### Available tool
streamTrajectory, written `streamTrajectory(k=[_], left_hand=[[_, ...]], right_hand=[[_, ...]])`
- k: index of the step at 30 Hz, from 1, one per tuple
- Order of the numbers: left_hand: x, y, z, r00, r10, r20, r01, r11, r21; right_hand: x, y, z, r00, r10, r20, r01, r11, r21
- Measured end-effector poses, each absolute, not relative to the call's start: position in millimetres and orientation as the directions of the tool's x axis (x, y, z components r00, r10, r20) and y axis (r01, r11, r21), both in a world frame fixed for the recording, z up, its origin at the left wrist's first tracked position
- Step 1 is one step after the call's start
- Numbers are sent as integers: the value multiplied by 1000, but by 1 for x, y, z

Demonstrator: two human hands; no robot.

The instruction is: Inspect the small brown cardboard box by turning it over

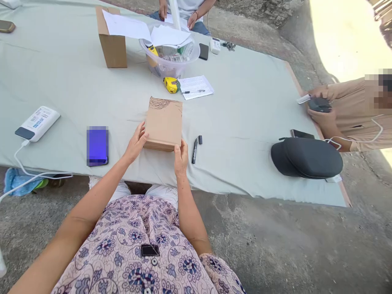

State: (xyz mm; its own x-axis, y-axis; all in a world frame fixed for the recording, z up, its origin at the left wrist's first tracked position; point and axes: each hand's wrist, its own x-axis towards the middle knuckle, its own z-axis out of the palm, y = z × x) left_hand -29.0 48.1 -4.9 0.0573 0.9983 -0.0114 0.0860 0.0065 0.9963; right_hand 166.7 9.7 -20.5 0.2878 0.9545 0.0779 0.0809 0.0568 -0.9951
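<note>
Floral blouse [122, 245], left hand [134, 143] and right hand [180, 157] gripping a cardboard box [163, 123], black marker [194, 151] just beside

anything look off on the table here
Two things stand out. The black marker lies apart from what looks like its cap, so it may be uncapped. The cardboard box, between the left hand and right hand, has dark scribbles near its far edge.

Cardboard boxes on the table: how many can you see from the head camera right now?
2. A small cardboard box sits between the person's left hand and right hand; a taller cardboard box stands at the table's far side. More could be hidden in the clear plastic tub.
</note>
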Motion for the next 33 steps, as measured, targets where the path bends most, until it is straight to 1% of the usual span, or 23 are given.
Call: streamTrajectory(k=[3,6,9,11,15,21,26,33], left_hand=[[-23,41,-15,93,987,132,163,-146,976],[-14,41,-26,30,971,236,218,-237,947],[-2,46,-40,-12,941,338,196,-329,924],[4,49,-49,-35,924,380,176,-368,913],[12,49,-59,-71,912,405,170,-389,906],[11,47,-61,-74,926,370,183,-352,918],[10,46,-63,-86,918,387,217,-361,907],[8,45,-60,-89,914,396,172,-377,910]], right_hand=[[164,11,-21,311,945,100,68,83,-994],[163,16,-26,340,932,128,68,111,-991],[159,25,-40,418,892,170,92,145,-985],[156,30,-52,472,852,227,137,184,-973],[150,32,-64,494,809,319,217,241,-946],[150,30,-61,466,829,309,196,244,-950],[151,31,-66,455,833,314,173,264,-949],[151,31,-70,441,842,309,176,257,-950]])
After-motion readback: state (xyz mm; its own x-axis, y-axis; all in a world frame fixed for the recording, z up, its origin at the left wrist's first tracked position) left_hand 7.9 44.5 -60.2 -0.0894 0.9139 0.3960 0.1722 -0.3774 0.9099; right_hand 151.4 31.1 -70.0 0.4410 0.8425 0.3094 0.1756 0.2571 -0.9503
